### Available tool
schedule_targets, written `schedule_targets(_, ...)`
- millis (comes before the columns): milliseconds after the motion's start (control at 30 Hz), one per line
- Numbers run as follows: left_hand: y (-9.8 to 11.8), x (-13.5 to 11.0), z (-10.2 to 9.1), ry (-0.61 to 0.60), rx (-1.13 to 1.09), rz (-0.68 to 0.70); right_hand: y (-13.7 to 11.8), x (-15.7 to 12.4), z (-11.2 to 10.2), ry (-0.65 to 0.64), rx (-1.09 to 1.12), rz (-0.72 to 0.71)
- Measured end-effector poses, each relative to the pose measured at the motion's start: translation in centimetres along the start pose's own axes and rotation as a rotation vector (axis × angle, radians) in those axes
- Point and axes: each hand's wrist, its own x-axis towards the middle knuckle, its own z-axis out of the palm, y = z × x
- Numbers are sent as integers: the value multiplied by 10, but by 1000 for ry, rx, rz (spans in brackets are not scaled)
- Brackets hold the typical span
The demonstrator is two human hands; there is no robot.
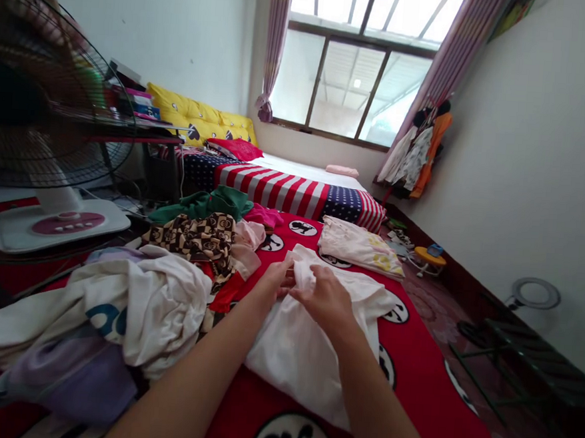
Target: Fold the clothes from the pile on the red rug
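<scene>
A white shirt (297, 366) lies spread over the red blanket with round cat prints (425, 395). My left hand (278, 278) pinches the cloth near the shirt's far end, its fingertips partly hidden. Close beside it, my right hand (324, 298) grips the same bunched part between thumb and curled fingers. Just beyond the shirt lies a folded cream garment with yellow prints (361, 246). To the left is a heap of loose clothes, with a white garment (166, 303), a brown checked piece (196, 235) and a green one (213, 203).
An electric fan (62, 219) stands at the left beside a small desk (162, 140). Against the window is a bed with a striped, starred cover (274, 188). On the right are an orange stool (430, 256), a dark bench (528, 355) and a ring light (535, 293).
</scene>
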Motion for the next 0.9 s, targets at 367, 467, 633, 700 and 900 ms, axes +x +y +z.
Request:
schedule_targets(367, 2, -4, -4, -26, 133, 99, 31, 37, 21, 115, 597, 193)
schedule_targets(467, 5, -10, -2, -109, 226, 110, 38, 32, 10, 36, 807, 322)
schedule_targets(633, 4, -18, 1, -316, 318, 154, 42, 22, -5, -157, 928, 367)
schedule_targets(700, 2, -18, 1, -368, 323, 145, 46, 22, -7, -130, 965, 370)
schedule_targets(900, 9, -18, -7, -435, 472, 219, 55, 31, -14, 210, 1284, 221)
